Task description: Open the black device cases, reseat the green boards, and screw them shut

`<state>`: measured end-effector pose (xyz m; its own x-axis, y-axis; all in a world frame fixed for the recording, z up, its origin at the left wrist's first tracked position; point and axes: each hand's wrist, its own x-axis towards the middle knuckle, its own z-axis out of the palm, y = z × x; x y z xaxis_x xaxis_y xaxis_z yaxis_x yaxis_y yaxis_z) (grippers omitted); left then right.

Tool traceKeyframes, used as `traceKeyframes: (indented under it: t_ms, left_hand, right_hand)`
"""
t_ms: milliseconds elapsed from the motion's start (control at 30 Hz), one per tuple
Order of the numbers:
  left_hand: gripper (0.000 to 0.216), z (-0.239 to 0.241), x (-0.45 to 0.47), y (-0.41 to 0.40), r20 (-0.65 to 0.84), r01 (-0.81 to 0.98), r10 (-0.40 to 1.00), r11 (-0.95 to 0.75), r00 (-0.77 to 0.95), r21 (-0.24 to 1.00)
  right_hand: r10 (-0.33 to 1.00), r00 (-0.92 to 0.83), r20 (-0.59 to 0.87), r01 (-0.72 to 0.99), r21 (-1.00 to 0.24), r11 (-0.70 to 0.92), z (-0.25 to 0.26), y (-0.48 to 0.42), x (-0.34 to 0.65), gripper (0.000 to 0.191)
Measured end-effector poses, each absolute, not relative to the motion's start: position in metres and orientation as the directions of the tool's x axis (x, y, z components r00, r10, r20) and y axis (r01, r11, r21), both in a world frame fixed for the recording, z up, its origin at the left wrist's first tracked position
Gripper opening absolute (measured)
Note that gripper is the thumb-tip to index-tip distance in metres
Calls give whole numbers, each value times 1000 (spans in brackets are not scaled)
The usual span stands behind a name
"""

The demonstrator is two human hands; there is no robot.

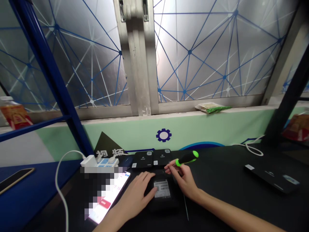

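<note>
A black box-shaped device (164,203) with a white printed label lies in front of me. My left hand (136,191) rests on its left side, fingers stretched toward the far edge and thumb over the label. With bent fingers my right hand (184,180) grips a screwdriver (187,158) with a black and bright green handle, above the device's far right corner. The handle tilts up to the right; the fingers hide the tip. A thin metal rod (186,207) lies on the dark table to the right of the device.
Two flat black boxes (142,159) lie behind the device, another black box (271,178) at far right. To the left are a lit phone (109,196), a white power strip (106,163) with a cable, and a second phone (15,180). A packet (212,107) sits on the windowsill.
</note>
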<state>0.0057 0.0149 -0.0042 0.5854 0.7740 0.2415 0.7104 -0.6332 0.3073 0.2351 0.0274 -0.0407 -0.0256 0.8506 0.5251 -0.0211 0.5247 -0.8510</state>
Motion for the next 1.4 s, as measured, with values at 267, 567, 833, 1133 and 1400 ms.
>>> traceKeyframes:
  t_ms: [267, 567, 833, 1133, 1400]
  left_hand:
    - [35, 0, 7, 13, 223, 722, 781, -624, 583, 300]
    - [35, -2, 6, 13, 249, 723, 782, -624, 572, 298]
    - [37, -4, 4, 14, 264, 718, 773, -634, 577, 286]
    - [50, -9, 2, 15, 224, 726, 775, -632, 591, 271]
    - [45, -5, 3, 14, 234, 705, 757, -653, 610, 277]
  right_hand:
    - [867, -72, 493, -60, -870, 490, -37, 24, 239, 28]
    - [824, -78, 561, 34, -825, 564, -27, 20, 243, 34]
    - [836, -74, 543, 96, -831, 548, -25, 19, 240, 34]
    - [791, -172, 587, 139, -781, 609, -21, 17, 244, 32]
    - [785, -177, 593, 197, -760, 619, -27, 19, 242, 26]
